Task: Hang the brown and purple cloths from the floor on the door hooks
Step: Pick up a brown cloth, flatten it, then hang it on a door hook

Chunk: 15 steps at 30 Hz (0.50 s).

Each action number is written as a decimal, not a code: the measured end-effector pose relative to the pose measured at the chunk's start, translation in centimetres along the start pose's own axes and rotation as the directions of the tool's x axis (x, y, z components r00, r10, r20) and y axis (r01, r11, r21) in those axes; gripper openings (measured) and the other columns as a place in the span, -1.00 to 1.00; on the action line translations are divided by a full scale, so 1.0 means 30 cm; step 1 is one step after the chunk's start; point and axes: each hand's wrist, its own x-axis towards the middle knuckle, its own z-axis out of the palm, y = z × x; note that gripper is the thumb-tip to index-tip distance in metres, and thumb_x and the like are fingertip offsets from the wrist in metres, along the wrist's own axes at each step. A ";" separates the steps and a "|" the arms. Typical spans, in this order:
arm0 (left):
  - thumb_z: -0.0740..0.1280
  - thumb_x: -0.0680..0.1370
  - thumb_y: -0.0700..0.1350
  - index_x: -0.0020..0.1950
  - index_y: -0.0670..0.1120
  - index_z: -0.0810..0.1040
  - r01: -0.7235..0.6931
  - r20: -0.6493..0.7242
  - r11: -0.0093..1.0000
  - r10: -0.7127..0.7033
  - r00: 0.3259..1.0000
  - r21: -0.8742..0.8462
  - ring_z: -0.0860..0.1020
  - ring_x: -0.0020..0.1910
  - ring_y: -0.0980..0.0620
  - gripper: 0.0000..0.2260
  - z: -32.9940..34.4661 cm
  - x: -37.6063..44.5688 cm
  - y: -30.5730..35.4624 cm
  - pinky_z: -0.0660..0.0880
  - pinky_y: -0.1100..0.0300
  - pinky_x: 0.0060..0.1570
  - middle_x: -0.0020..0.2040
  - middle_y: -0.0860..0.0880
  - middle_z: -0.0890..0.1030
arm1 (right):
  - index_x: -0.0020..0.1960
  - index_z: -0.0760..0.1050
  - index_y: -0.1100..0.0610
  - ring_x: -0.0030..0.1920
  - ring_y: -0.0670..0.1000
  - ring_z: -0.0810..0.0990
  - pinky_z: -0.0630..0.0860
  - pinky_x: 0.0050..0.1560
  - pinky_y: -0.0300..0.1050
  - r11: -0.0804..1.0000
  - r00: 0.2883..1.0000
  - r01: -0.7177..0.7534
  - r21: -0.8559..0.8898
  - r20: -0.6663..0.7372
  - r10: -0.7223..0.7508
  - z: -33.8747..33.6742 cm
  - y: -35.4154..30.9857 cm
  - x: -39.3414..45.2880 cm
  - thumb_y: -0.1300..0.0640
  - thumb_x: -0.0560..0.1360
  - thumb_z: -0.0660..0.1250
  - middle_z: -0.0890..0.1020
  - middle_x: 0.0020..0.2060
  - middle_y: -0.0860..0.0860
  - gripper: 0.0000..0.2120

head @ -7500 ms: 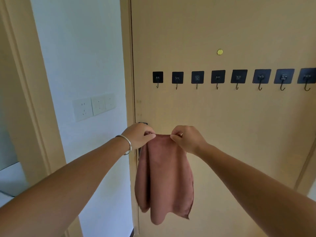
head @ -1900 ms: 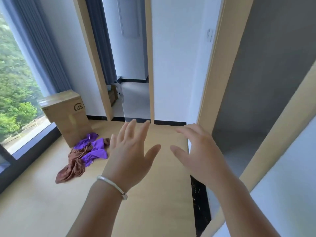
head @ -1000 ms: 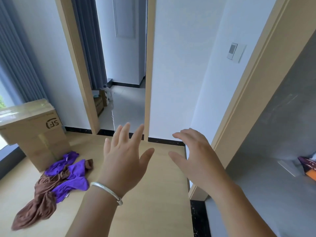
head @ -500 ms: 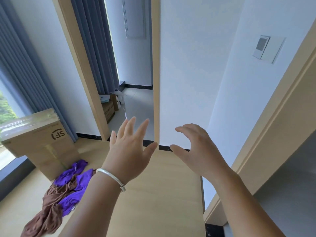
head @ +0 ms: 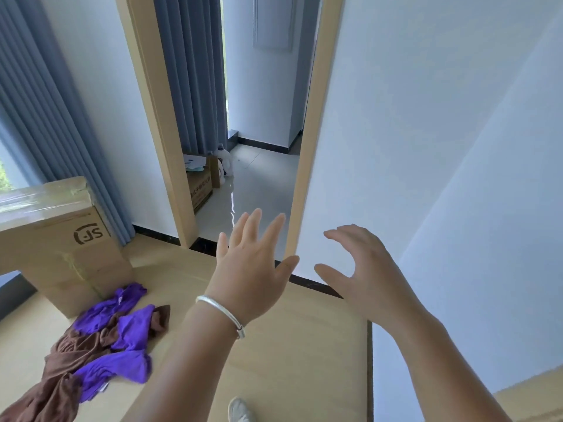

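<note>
At the far left a cardboard box stood on the wooden floor before grey curtains. Just near of the box, touching its base, brown cloths and purple cloths lay tangled together in one heap. The left hand, a silver bangle on its wrist, was raised above the floor with fingers spread wide, holding nothing. Beyond it a doorway showed a tiled room with a smaller box. The right hand hung level with the left, fingers loosely bent, empty. A shoe showed at the near edge.
</note>
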 end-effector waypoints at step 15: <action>0.06 0.58 0.24 0.52 0.20 -0.12 0.217 -0.118 0.976 -0.216 0.969 -0.008 -0.18 0.54 0.02 -0.42 -0.055 0.710 -0.545 -0.11 -0.10 0.47 0.57 0.02 -0.07 | 0.27 0.47 -0.09 0.37 -0.29 0.24 0.12 0.24 -0.49 0.979 0.982 0.170 0.108 0.060 -0.178 0.365 -0.094 0.945 -0.07 0.49 0.33 0.38 0.21 -0.33 -0.64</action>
